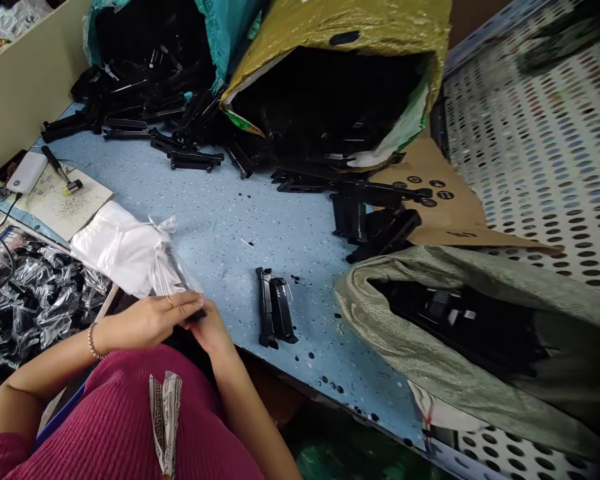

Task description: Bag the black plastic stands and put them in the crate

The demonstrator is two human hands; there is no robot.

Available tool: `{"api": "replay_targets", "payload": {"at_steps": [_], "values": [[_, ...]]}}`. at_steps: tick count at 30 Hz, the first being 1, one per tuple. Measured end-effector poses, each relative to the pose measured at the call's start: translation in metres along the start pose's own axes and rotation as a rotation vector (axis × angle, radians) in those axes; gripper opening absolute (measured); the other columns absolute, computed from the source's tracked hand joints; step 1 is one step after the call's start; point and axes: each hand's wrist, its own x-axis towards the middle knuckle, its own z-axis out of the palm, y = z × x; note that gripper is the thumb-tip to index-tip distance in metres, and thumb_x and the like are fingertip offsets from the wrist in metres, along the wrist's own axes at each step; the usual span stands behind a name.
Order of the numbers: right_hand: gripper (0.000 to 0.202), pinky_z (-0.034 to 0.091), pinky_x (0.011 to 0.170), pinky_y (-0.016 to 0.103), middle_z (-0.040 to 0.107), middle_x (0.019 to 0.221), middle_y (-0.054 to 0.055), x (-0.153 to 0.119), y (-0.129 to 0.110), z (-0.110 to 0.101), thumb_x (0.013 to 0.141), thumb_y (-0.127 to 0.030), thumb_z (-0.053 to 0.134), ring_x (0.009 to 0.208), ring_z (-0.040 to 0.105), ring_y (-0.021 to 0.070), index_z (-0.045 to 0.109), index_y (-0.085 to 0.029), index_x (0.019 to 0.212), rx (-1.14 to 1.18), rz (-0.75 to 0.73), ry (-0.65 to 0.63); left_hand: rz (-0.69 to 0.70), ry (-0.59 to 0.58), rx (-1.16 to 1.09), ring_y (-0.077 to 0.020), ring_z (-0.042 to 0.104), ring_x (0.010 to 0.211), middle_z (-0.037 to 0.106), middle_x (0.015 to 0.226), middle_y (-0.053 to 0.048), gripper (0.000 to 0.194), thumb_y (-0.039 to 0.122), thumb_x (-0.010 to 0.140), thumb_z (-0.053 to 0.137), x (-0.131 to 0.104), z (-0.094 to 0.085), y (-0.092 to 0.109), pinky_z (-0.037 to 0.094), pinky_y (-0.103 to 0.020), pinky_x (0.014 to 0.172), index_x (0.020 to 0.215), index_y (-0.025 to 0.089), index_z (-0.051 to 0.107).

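Observation:
Both hands meet at the table's near edge, left of centre. My left hand (153,321), with a ring and a beaded bracelet, has its fingers pressed together over a clear plastic bag (173,263). Beside it, my right hand (214,328) is closed round the bag's near end, where a dark part partly shows. The bag lies against a stack of white plastic bags (117,243). Two black parts (274,308) rest side by side on the blue speckled table (200,213), to the right of my hands.
Black parts (195,160) spill from a teal sack (215,33) and a yellow sack (340,20). A grey-green sack (380,287) lies at right, by cardboard (450,220). At left are a small hammer (63,170), a white device (27,173) and bagged parts (40,300).

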Motion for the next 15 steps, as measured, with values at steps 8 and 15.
{"api": "replay_targets", "payload": {"at_steps": [8, 15], "values": [[0.043, 0.058, 0.089, 0.037, 0.078, 0.111, 0.008, -0.044, -0.034, 0.002, 0.088, -0.048, 0.075, 0.088, 0.072, 0.0202, 0.073, -0.026, 0.125, -0.319, 0.046, -0.312, -0.381, 0.12, -0.086, -0.0193, 0.074, 0.103, 0.075, 0.116, -0.011, 0.041, 0.031, 0.102, 0.055, -0.053, -0.06, 0.033, 0.06, -0.029, 0.091, 0.14, 0.018, 0.059], [0.046, 0.059, 0.078, 0.034, 0.079, 0.1, 0.007, -0.035, -0.019, -0.036, 0.077, -0.058, 0.083, 0.082, 0.07, 0.0183, 0.077, -0.024, 0.108, -0.302, -0.014, 0.098, -1.484, -0.092, -0.201, -0.0136, 0.063, 0.061, 0.069, 0.071, -0.001, 0.025, 0.032, 0.092, 0.067, -0.171, -0.05, -0.074, 0.054, -0.027, 0.069, 0.102, 0.011, 0.076]]}}
